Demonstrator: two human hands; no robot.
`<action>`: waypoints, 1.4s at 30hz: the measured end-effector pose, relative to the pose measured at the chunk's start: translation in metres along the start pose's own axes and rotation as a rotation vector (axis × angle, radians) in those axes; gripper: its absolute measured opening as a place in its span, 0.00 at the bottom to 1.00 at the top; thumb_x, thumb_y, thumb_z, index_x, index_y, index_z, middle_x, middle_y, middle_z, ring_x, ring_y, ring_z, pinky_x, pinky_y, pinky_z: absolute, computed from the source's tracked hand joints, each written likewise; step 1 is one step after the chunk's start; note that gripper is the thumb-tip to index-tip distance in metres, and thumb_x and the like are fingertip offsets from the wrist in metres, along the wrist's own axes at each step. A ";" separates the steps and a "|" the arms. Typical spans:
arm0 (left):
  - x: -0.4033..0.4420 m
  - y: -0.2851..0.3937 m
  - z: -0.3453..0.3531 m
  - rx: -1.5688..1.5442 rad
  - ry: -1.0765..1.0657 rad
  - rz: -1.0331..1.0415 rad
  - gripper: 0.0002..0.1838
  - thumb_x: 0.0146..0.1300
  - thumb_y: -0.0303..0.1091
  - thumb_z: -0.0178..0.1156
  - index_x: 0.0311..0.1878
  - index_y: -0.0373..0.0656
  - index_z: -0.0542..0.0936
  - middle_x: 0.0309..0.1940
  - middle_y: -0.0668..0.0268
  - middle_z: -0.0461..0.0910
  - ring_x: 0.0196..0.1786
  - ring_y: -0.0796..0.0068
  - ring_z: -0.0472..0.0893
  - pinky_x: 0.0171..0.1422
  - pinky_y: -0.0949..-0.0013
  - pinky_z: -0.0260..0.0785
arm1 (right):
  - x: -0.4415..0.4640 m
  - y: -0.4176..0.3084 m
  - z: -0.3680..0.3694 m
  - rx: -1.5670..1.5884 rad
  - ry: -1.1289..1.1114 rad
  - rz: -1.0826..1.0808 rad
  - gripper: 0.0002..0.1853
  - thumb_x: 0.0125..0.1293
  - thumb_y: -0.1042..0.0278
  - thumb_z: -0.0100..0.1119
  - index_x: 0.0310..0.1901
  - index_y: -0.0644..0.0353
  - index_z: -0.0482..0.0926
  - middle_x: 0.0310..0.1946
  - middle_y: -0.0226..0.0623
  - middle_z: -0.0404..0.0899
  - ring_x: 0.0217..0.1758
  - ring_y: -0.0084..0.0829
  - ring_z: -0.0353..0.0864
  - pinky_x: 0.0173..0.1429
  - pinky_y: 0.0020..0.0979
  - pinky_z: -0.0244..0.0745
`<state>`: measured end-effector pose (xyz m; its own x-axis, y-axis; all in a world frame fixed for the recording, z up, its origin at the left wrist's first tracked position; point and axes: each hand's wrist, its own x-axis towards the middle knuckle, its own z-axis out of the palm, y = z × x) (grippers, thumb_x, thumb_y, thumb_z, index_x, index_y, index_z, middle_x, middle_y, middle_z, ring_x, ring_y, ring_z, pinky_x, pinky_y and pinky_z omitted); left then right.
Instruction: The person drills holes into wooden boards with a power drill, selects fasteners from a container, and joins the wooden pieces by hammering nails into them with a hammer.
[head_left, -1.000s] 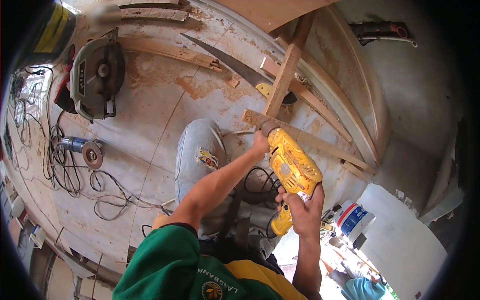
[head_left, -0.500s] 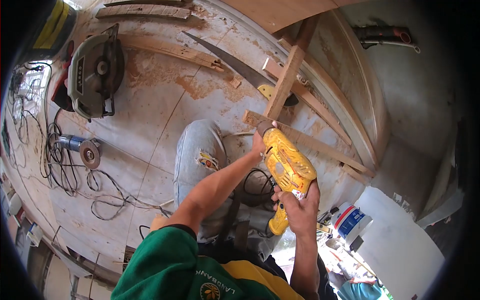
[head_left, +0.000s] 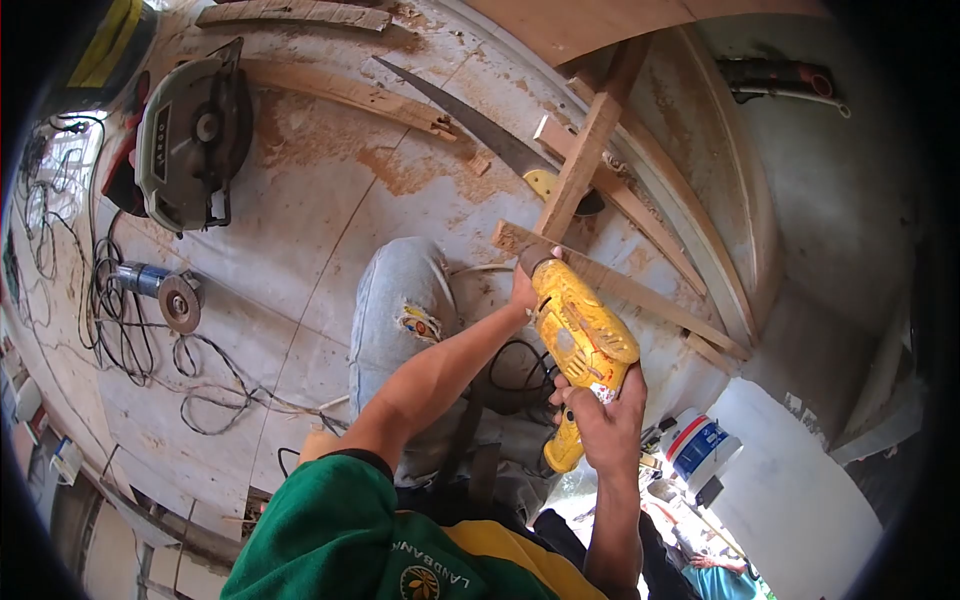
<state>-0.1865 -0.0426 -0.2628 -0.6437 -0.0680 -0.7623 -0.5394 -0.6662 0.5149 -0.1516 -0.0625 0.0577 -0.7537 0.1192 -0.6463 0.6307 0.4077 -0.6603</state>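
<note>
A scuffed yellow power drill (head_left: 585, 330) is held in front of me, its dark chuck (head_left: 533, 258) towards the wooden pieces. My right hand (head_left: 610, 420) is closed around its rear grip. At the front end, my left hand (head_left: 523, 288) is closed about the chuck, most of its fingers hidden behind the tool. Just beyond the chuck, a wooden strip (head_left: 620, 285) meets an upright wooden piece (head_left: 580, 165). Whether a bit touches the wood is hidden.
A handsaw (head_left: 460, 120) lies on the dusty floor past the wood. To the left are a circular saw (head_left: 195, 140), an angle grinder (head_left: 165, 290) and tangled cords (head_left: 215, 395). A white bucket (head_left: 700, 445) stands at right. A person's teal clothing (head_left: 725, 580) shows at lower right.
The view has shifted slightly. Both hands keep their hold on the drill, which stays nearly still against the wood. At lower right, more of the other person has come into view.
</note>
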 end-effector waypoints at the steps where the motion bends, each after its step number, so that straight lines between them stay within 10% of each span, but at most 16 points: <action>1: -0.001 0.003 0.000 -0.001 -0.001 0.002 0.31 0.64 0.62 0.66 0.43 0.36 0.79 0.39 0.57 0.83 0.44 0.66 0.80 0.51 0.60 0.72 | 0.000 -0.001 0.000 0.000 0.000 -0.002 0.29 0.59 0.81 0.57 0.63 0.66 0.63 0.41 0.48 0.82 0.32 0.30 0.84 0.32 0.30 0.83; 28: 0.007 -0.009 -0.002 -0.126 -0.120 -0.097 0.31 0.63 0.61 0.67 0.47 0.36 0.79 0.40 0.61 0.83 0.43 0.71 0.79 0.49 0.63 0.73 | 0.001 -0.001 -0.003 -0.022 -0.032 0.021 0.37 0.57 0.80 0.59 0.70 0.65 0.59 0.46 0.46 0.79 0.40 0.30 0.87 0.36 0.27 0.87; 37: 0.029 -0.037 -0.006 -0.222 -0.181 -0.106 0.24 0.63 0.48 0.69 0.53 0.39 0.79 0.43 0.59 0.84 0.44 0.70 0.83 0.49 0.63 0.76 | 0.011 -0.010 -0.002 -0.218 -0.081 -0.066 0.39 0.57 0.78 0.61 0.71 0.64 0.59 0.59 0.49 0.72 0.65 0.42 0.75 0.65 0.39 0.75; 39: 0.051 -0.067 -0.013 -0.182 -0.260 -0.037 0.23 0.63 0.45 0.68 0.55 0.39 0.79 0.44 0.57 0.85 0.45 0.67 0.85 0.49 0.61 0.77 | 0.019 -0.014 -0.004 -0.451 -0.071 -0.361 0.31 0.59 0.79 0.58 0.66 0.61 0.63 0.46 0.43 0.79 0.31 0.27 0.84 0.31 0.27 0.82; 42: 0.070 -0.111 -0.028 -0.039 -0.277 0.148 0.24 0.61 0.44 0.69 0.54 0.38 0.80 0.46 0.51 0.85 0.48 0.59 0.86 0.51 0.57 0.78 | 0.012 -0.017 0.000 -0.283 -0.068 -0.202 0.30 0.58 0.79 0.60 0.64 0.60 0.63 0.42 0.41 0.79 0.29 0.27 0.83 0.29 0.27 0.82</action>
<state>-0.1566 0.0052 -0.3844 -0.8398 0.0346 -0.5418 -0.4111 -0.6924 0.5930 -0.1715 -0.0679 0.0612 -0.8380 -0.0465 -0.5436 0.3866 0.6524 -0.6518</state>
